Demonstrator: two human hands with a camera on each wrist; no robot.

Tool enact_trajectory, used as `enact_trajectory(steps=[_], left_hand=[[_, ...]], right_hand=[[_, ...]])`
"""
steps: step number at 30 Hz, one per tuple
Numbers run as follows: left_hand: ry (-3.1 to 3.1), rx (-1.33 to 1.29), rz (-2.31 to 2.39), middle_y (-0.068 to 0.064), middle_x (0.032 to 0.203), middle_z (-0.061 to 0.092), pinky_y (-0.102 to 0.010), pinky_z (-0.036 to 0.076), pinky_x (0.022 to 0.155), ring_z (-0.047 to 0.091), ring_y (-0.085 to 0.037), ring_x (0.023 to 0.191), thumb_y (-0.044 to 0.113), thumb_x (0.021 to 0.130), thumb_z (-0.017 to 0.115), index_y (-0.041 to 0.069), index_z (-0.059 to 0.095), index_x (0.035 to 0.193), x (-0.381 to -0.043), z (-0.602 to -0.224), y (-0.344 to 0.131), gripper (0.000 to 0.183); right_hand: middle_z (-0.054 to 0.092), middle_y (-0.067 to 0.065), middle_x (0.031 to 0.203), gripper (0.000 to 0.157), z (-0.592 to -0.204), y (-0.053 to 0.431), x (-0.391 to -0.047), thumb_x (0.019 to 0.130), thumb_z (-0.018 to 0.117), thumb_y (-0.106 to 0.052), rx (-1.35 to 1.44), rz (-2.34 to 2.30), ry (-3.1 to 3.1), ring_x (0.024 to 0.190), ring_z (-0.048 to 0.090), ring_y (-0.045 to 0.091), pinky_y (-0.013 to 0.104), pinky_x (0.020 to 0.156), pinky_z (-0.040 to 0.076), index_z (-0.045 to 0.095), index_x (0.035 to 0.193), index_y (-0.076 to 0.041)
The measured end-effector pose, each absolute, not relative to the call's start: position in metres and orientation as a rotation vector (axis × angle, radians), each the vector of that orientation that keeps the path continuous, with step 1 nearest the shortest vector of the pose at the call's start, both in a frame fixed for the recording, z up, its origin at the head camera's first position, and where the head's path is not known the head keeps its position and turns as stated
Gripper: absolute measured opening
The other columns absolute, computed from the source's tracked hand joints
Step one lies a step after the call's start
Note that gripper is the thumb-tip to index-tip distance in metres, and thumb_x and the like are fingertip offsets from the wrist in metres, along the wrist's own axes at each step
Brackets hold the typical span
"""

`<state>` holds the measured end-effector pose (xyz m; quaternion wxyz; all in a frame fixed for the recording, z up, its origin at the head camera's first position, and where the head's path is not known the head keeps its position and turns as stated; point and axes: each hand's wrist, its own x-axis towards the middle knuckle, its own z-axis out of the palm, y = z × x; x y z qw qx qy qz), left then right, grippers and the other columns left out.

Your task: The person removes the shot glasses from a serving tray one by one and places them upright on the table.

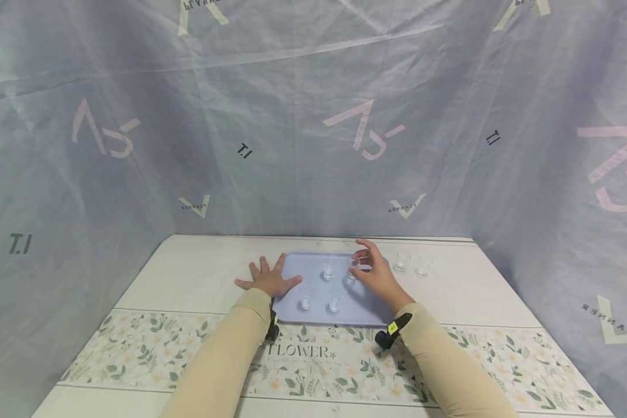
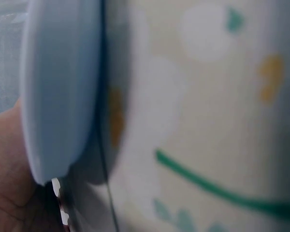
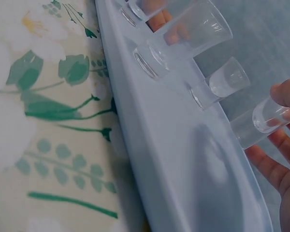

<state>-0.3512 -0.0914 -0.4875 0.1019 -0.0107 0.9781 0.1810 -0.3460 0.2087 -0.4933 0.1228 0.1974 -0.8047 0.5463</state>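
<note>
My right hand (image 1: pixel 378 281) holds a small clear shot glass (image 3: pixel 256 125) between thumb and fingers, upright at the back right of the light blue tray (image 1: pixel 363 310). A second shot glass (image 1: pixel 328 270) stands to its left. Nearer the tray's front are a third shot glass (image 1: pixel 306 303) and another shot glass (image 1: pixel 334 304). With fingers spread, my left hand (image 1: pixel 269 282) rests at the tray's left edge. The left wrist view shows mostly the tray's side (image 2: pixel 63 87) and part of that hand; its fingers are hidden there.
Two more clear glasses, one (image 1: pixel 400 265) nearer the tray and one (image 1: pixel 422 269) farther right, stand on the table beyond my right hand. A white cloth with a floral band (image 1: pixel 188 334) covers the table. Grey printed sheets (image 1: pixel 303 174) hang behind and at both sides.
</note>
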Motion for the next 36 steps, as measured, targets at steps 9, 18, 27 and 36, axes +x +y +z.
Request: enact_trajectory(steps=[9,18,27,36], left_hand=[[2.886,-0.028,0.538,-0.023,0.168,-0.004,-0.088,-0.001,0.099,-0.009,-0.052,0.15,0.08,0.087,0.049,0.035,0.01,0.164,-0.353,-0.49,-0.092,0.097],[2.89,-0.024,0.557,-0.024,0.167,-0.005,-0.089,-0.004,0.098,-0.011,-0.052,0.15,0.079,0.088,0.051,0.034,0.011,0.164,-0.354,-0.492,-0.092,0.097],[2.889,-0.028,0.547,-0.024,0.167,-0.005,-0.088,-0.003,0.098,-0.01,-0.052,0.15,0.079,0.088,0.05,0.034,0.01,0.164,-0.352,-0.49,-0.091,0.096],[2.89,-0.027,0.556,-0.024,0.167,-0.006,-0.088,-0.005,0.098,-0.011,-0.052,0.15,0.079,0.088,0.05,0.035,0.009,0.164,-0.353,-0.492,-0.091,0.096]], right_hand=[[0.063,0.023,0.114,0.075,-0.492,0.216,-0.343,0.086,0.076,0.006,0.543,1.575,-2.359,0.105,0.066,0.04,0.047,0.087,0.057,0.039,0.149,-0.01],[0.063,0.025,0.112,0.075,-0.493,0.23,-0.344,0.085,0.076,0.006,0.535,1.555,-2.338,0.103,0.066,0.041,0.042,0.084,0.058,0.04,0.149,-0.009],[0.062,0.027,0.113,0.077,-0.492,0.245,-0.342,0.085,0.075,0.009,0.49,1.55,-2.345,0.104,0.066,0.041,0.037,0.085,0.058,0.037,0.15,-0.007],[0.061,0.027,0.113,0.077,-0.492,0.257,-0.337,0.085,0.075,0.009,0.45,1.552,-2.344,0.103,0.065,0.042,0.03,0.082,0.057,0.038,0.15,-0.006]])
